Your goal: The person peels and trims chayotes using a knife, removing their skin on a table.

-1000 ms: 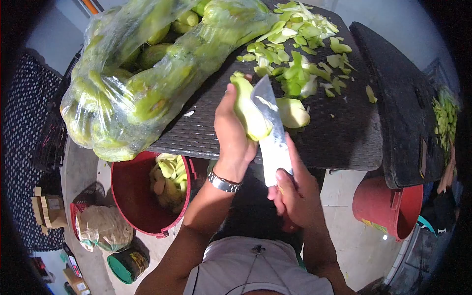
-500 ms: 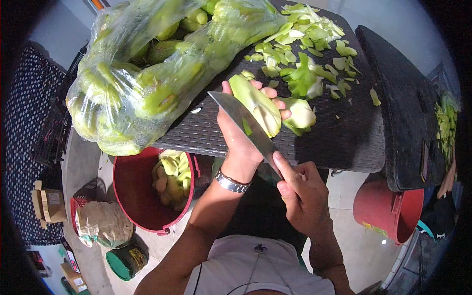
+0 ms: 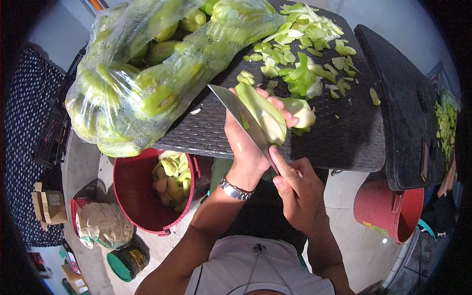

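My left hand (image 3: 242,142) is closed around a long, partly peeled pale green vegetable (image 3: 267,117), its fingers wrapped round the far side. My right hand (image 3: 299,191) grips a knife (image 3: 242,118) whose handle is mostly covered by the fingers. The broad blade lies along the near left side of the vegetable, pointing up and left, with a bit of green peel on it. Just right of my left fingertips, another pale vegetable piece (image 3: 301,113) rests on the dark woven-pattern table (image 3: 339,142). Green peelings (image 3: 302,76) are scattered beyond it.
A clear plastic bag of green vegetables (image 3: 162,93) covers the table's left side. Below stands a red bucket (image 3: 118,191) holding peeled pieces (image 3: 172,182). Another red bucket (image 3: 376,211) is at the right, under a dark panel (image 3: 403,113). A green-lidded tub (image 3: 120,265) sits lower left.
My left hand and the vegetable have moved slightly right and down, and the vegetable has turned a little. The blade's lower end has shifted slightly left and up.
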`<state>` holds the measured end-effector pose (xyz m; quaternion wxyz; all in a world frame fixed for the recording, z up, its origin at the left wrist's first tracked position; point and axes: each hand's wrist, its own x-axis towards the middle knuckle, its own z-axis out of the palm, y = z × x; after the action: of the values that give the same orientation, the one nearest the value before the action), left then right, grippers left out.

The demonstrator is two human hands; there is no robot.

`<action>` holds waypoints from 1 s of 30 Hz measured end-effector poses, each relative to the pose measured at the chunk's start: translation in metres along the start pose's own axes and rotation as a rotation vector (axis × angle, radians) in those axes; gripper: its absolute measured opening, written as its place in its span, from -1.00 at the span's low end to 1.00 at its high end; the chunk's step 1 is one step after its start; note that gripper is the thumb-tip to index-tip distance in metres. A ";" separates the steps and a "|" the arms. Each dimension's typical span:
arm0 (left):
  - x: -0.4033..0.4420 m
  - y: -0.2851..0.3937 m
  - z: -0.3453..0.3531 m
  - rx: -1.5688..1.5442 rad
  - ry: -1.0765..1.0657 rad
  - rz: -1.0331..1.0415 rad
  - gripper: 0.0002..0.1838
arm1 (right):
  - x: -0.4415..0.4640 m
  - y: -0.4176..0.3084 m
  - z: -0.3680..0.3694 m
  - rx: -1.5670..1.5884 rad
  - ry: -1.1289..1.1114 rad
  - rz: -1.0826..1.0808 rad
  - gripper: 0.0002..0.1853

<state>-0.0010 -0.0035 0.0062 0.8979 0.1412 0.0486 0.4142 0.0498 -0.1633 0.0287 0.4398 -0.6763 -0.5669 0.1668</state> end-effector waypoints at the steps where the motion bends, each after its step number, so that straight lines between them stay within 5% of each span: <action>1: -0.003 0.000 0.002 -0.035 0.017 -0.010 -0.37 | 0.001 0.000 0.000 -0.003 0.000 -0.001 -0.44; 9: -0.007 -0.003 -0.013 0.100 -0.026 0.119 -0.33 | 0.005 0.008 0.002 0.002 -0.001 0.001 -0.39; 15: -0.014 -0.004 0.001 0.048 -0.052 0.107 -0.35 | 0.009 -0.002 -0.006 0.231 -0.145 0.275 -0.23; 20: -0.024 -0.018 0.004 0.225 0.009 0.106 -0.40 | 0.017 0.027 0.011 0.229 0.015 -0.013 -0.19; 25: -0.029 -0.022 0.016 0.227 0.125 0.172 -0.40 | 0.020 0.013 0.002 0.243 -0.041 0.107 -0.20; 30: -0.026 -0.028 0.009 0.299 0.084 0.281 -0.49 | 0.025 0.032 0.017 0.181 0.074 -0.095 -0.24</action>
<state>0.0040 -0.0425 0.0056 0.7976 0.2609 0.1268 0.5289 0.0649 -0.1328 0.0008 0.5269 -0.6121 -0.5643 0.1713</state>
